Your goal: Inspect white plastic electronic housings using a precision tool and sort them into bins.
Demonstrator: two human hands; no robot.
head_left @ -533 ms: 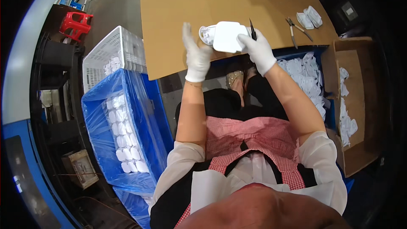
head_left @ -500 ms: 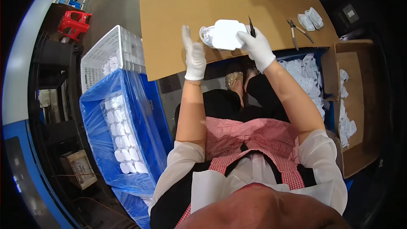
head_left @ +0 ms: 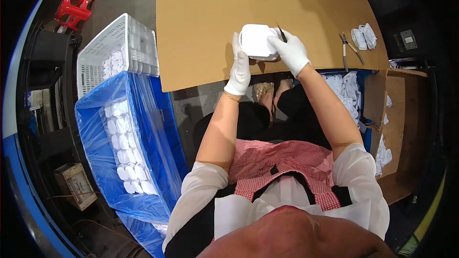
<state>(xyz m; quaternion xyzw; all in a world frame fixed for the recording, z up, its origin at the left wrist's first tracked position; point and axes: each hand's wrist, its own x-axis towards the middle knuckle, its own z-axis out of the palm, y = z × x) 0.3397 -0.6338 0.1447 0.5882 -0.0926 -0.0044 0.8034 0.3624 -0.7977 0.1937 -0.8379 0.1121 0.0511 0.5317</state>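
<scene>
At 12 o'clock we hold a white rounded-square plastic housing [head_left: 256,40] over cardboard [head_left: 196,24]. Our right hand [head_left: 291,51] pinches its 3 o'clock edge and holds a pointed black tool [head_left: 282,34]; whether our left hand [head_left: 238,70], at 9 o'clock, grips too, we cannot tell.

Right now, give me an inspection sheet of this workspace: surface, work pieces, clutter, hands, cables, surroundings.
Surface: brown table, bare at left.
Work pieces: white part held over the table.
Clutter: pliers beside two white pieces, table's right.
Hands: both gloved; left hand against the part's left side, right hand gripping its right, with a dark pointed tool.
Cables: possible thin cord, lower left; unclear.
Surroundings: blue-lined bin and white crate left, carton right, red stool upper left.
</scene>
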